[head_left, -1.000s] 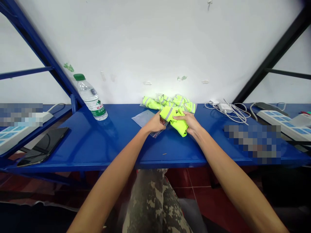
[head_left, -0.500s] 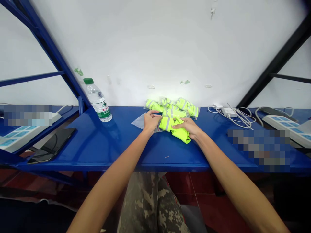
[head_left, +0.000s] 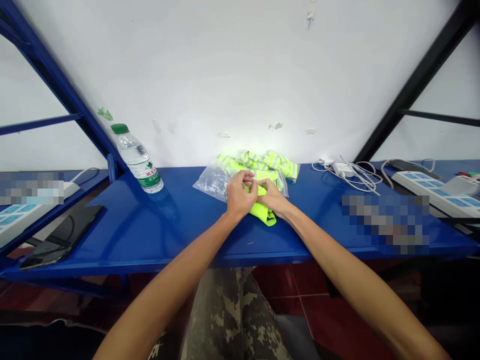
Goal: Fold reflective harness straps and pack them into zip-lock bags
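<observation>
A folded neon-yellow reflective vest (head_left: 265, 214) lies near the middle of the blue table, partly covered by both hands. My left hand (head_left: 240, 196) is closed over its left side, fingers bent inward; the exact grip is hidden. Closed on the vest from the right is my right hand (head_left: 275, 199), its thumb and fingertips close to those of the left. A clear plastic bag (head_left: 210, 183) spreads out flat to the left, partly behind my left hand. Several more yellow vests (head_left: 279, 161) with grey bands lie in clear bags just behind, against the wall.
On the left, a water bottle (head_left: 139, 162) with a green cap stands by the wall, and a dark phone (head_left: 63, 237) lies near the edge. A white charger with tangled cables (head_left: 343, 170) sits at right. Power strips lie on both sides.
My left hand has moved right, from the bag's edge onto the vest, and the hands are now close together. More of the plastic bag shows spread out. The view has shifted slightly.
</observation>
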`<state>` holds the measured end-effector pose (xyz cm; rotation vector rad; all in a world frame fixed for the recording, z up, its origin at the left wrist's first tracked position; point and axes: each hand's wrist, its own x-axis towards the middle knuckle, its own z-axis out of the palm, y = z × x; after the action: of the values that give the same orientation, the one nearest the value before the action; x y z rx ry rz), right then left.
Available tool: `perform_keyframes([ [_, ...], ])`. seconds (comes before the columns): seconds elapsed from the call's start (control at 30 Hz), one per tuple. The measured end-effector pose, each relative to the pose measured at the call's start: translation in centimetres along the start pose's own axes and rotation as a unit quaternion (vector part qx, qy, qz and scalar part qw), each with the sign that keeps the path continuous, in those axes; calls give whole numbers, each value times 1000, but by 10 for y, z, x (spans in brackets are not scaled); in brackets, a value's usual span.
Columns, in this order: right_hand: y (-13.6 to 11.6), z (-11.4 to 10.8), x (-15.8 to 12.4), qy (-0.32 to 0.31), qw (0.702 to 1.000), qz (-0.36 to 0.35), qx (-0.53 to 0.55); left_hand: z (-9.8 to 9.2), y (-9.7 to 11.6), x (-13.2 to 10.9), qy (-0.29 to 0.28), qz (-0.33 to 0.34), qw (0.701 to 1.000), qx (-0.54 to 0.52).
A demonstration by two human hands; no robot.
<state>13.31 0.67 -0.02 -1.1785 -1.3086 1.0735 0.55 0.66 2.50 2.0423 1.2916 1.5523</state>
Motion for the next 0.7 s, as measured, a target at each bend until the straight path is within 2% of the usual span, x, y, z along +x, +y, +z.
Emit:
perform_keyframes([
  [0.1,2,1,0,-28,999,-28,-1,0,0,0,3,20,1000,0],
  [0.2,1,3,1,5,1000,-10,29,-1,1,-3,-41,75,996,12],
  [0.3,0,2,3,13,999,-35,2,-4,3,-7,-63,94,993,30],
  [0.43,2,-7,8,101,990,-45,-91,-8,7,-12,-100,101,988,52],
  [0.53,2,-14,11,157,982,-14,-100,-8,11,-18,-148,172,970,86],
  [0.6,1,-17,12,182,977,-7,-108,-5,11,-22,-168,205,957,116],
  [0.7,0,-17,12,188,975,-14,-120,0,8,-25,-164,198,955,148],
])
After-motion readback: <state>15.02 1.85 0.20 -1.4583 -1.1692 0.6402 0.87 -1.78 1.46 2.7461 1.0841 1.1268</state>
